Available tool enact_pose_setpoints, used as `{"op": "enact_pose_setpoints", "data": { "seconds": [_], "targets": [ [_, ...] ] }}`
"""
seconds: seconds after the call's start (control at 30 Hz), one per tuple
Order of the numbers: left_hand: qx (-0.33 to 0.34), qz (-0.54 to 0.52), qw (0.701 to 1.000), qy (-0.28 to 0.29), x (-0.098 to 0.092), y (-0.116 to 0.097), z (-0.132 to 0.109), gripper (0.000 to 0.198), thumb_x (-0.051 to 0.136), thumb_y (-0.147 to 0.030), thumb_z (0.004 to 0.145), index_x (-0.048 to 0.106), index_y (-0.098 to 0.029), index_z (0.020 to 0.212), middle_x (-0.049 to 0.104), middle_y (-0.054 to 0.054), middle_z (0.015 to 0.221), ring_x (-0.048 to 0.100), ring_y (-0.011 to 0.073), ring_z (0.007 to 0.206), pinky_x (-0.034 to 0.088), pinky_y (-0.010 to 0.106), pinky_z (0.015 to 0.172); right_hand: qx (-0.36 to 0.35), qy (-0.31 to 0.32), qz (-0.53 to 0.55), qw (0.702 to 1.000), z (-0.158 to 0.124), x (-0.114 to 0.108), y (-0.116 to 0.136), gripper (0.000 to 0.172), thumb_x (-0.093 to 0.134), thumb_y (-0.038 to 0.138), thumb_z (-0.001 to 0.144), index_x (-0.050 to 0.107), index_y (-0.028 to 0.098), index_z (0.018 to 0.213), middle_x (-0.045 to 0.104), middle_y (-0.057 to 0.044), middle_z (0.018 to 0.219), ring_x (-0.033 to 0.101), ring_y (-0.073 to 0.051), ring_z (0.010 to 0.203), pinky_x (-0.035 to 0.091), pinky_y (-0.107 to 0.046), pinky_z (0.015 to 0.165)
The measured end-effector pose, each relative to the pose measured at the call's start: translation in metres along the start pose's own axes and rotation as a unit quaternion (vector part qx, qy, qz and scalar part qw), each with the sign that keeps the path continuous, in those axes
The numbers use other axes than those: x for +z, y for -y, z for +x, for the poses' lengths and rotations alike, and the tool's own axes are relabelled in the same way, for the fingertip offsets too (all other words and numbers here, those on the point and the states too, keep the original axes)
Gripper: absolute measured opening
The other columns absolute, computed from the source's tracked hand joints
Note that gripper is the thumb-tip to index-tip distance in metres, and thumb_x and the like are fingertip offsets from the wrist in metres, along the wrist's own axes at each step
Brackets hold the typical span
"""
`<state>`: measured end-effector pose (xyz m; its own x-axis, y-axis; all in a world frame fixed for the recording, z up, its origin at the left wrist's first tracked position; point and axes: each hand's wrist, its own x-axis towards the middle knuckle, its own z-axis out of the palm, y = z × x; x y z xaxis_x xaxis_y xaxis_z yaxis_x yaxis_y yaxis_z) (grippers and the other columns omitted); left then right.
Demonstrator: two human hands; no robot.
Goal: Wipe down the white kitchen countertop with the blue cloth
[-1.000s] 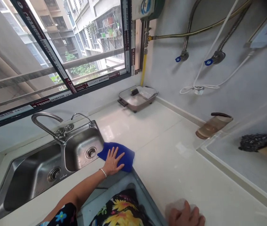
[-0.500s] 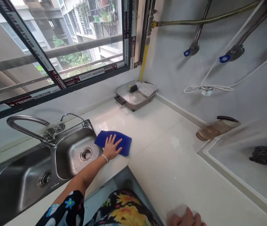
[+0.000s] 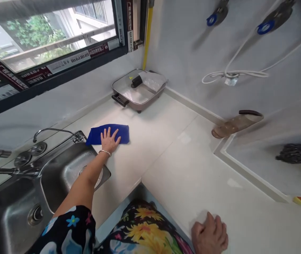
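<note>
My left hand [image 3: 109, 140] lies flat with fingers spread on a blue cloth [image 3: 121, 132], pressing it onto the white countertop [image 3: 150, 141] just past the far right corner of the steel sink [image 3: 60, 173]. A bangle circles that wrist. My right hand [image 3: 211, 235] rests palm down on the countertop at the near edge, fingers loosely curled, with nothing visible under it.
A lidded electric pan [image 3: 137, 91] sits in the back corner under the window. A wooden-handled item [image 3: 235, 123] leans by the right wall beside a raised white ledge [image 3: 248, 169]. A dark scrubber [image 3: 296, 153] lies farther right. Taps [image 3: 55, 131] stand behind the sink.
My left hand has slid the blue cloth away from me along the sink's right side toward the back wall. My right hand stays planted at the near edge.
</note>
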<state>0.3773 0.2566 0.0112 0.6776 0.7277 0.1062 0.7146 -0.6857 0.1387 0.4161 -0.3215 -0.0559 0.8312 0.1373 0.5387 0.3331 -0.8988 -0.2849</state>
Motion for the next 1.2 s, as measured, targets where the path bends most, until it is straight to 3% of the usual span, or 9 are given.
{"op": "enact_pose_setpoints", "data": {
  "seconds": [0.23, 0.4, 0.6, 0.73, 0.8, 0.93, 1.2],
  "targets": [
    [-0.063, -0.002, 0.998, 0.013, 0.0, 0.014, 0.053, 0.067, 0.032, -0.062, 0.097, 0.039, -0.032, 0.156, 0.021, 0.007, 0.171, 0.011, 0.0366, 0.157, 0.011, 0.063, 0.124, -0.032, 0.015, -0.029, 0.999, 0.004, -0.01, 0.007, 0.08, 0.059, 0.013, 0.077, 0.043, 0.032, 0.153, 0.055, -0.016, 0.144, 0.051, -0.046, 0.132, 0.046, -0.065, 0.108],
    [-0.099, -0.015, 0.995, 0.004, 0.007, 0.023, 0.082, 0.068, 0.029, -0.063, 0.097, 0.039, -0.031, 0.156, 0.02, 0.007, 0.171, 0.009, 0.0365, 0.157, 0.008, 0.063, 0.125, -0.073, 0.037, -0.054, 0.995, 0.011, -0.019, 0.012, 0.075, 0.056, 0.009, 0.077, 0.046, 0.021, 0.151, 0.056, -0.02, 0.141, 0.051, -0.045, 0.132, 0.049, -0.063, 0.104],
    [-0.129, -0.018, 0.991, 0.014, 0.004, 0.021, 0.092, 0.068, 0.028, -0.062, 0.097, 0.037, -0.032, 0.157, 0.019, 0.007, 0.171, 0.009, 0.0373, 0.157, 0.006, 0.066, 0.124, -0.063, 0.004, -0.049, 0.997, 0.012, -0.016, 0.013, 0.069, 0.057, 0.009, 0.073, 0.054, 0.018, 0.142, 0.059, -0.02, 0.137, 0.055, -0.043, 0.128, 0.049, -0.061, 0.103],
    [-0.157, -0.005, 0.987, 0.031, 0.002, 0.001, 0.088, 0.069, 0.027, -0.06, 0.098, 0.032, -0.028, 0.159, 0.017, 0.011, 0.171, 0.008, 0.04, 0.157, 0.006, 0.066, 0.124, -0.039, -0.001, -0.048, 0.998, 0.009, -0.011, 0.013, 0.071, 0.057, 0.012, 0.073, 0.052, 0.02, 0.143, 0.058, -0.019, 0.138, 0.053, -0.042, 0.13, 0.046, -0.062, 0.105],
    [-0.134, 0.005, 0.991, 0.028, 0.004, -0.014, 0.079, 0.069, 0.028, -0.06, 0.098, 0.032, -0.028, 0.159, 0.018, 0.012, 0.171, 0.008, 0.0406, 0.157, 0.007, 0.065, 0.124, -0.035, 0.005, -0.047, 0.998, 0.008, -0.009, 0.012, 0.071, 0.057, 0.013, 0.073, 0.052, 0.019, 0.143, 0.058, -0.019, 0.139, 0.052, -0.042, 0.132, 0.045, -0.061, 0.106],
    [-0.007, 0.004, 1.0, 0.018, 0.011, -0.041, 0.039, 0.067, 0.033, -0.06, 0.098, 0.036, -0.031, 0.158, 0.021, 0.011, 0.17, 0.011, 0.0402, 0.157, 0.01, 0.065, 0.124, -0.025, 0.004, -0.045, 0.999, 0.004, -0.006, 0.008, 0.068, 0.057, 0.014, 0.072, 0.053, 0.018, 0.14, 0.058, -0.018, 0.139, 0.05, -0.041, 0.133, 0.042, -0.06, 0.108],
    [0.12, -0.035, 0.992, 0.03, 0.001, -0.062, -0.083, 0.064, 0.046, -0.056, 0.096, 0.041, -0.033, 0.155, 0.021, 0.011, 0.17, 0.013, 0.0423, 0.156, 0.014, 0.066, 0.124, 0.011, 0.0, 0.023, 1.0, 0.003, -0.003, 0.009, 0.065, 0.055, 0.023, 0.069, 0.059, 0.018, 0.134, 0.058, -0.019, 0.133, 0.051, -0.043, 0.127, 0.039, -0.064, 0.104]
  ]
}}
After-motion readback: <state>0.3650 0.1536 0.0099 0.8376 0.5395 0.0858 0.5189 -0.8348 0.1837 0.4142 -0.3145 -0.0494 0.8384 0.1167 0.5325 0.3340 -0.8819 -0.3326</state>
